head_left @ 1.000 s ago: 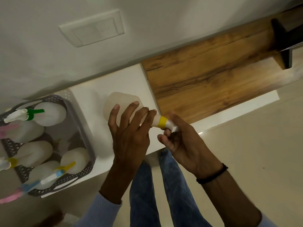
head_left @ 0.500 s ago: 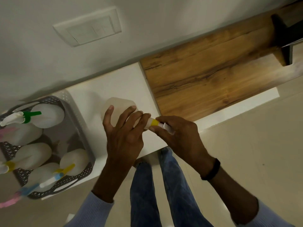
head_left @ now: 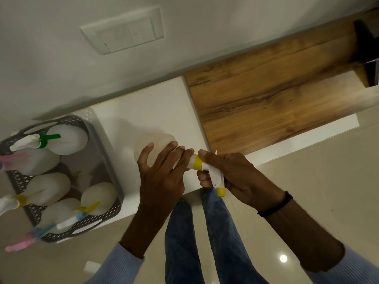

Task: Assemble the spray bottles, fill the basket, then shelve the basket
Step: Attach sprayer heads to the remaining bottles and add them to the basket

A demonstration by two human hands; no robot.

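Observation:
A translucent white spray bottle (head_left: 152, 143) lies on its side on the white counter (head_left: 147, 111). My left hand (head_left: 162, 173) is wrapped over its body near the neck. My right hand (head_left: 231, 175) grips the white trigger head (head_left: 214, 176), which has a yellow collar and a yellow nozzle tip and sits at the bottle's neck. At the left stands a grey perforated basket (head_left: 106, 179) holding several assembled bottles with green, pink, yellow and blue trigger parts.
A wood-grain panel (head_left: 276, 99) adjoins the white counter on the right, with a dark object (head_left: 367, 58) at its far end. A wall switch plate (head_left: 123, 30) is above. My legs in jeans and a glossy tiled floor (head_left: 307, 181) are below.
My right hand has rotated on the trigger head, and the white trigger and yellow nozzle tip now show below my fingers. My left hand still holds the bottle in the same spot.

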